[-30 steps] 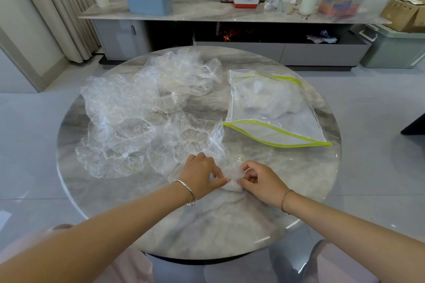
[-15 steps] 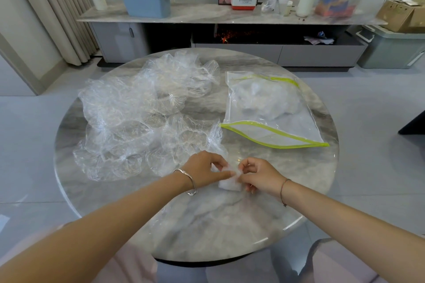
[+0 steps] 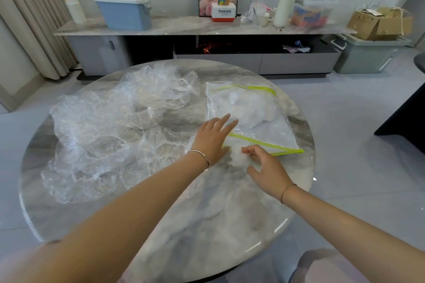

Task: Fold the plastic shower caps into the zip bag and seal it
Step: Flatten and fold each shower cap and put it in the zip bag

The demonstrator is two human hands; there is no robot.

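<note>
Marble table (image 3: 207,213): left hand (image 3: 213,138), fingers straight, at zip bag (image 3: 264,131) mouth; right hand (image 3: 266,167) pinches folded cap (image 3: 236,156); insertion step, needs mouth lifted.

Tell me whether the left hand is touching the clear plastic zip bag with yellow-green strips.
Cannot tell. In the head view the left hand, fingers straight, overlaps the clear zip bag, but that angle shows neither contact nor gap.
</note>
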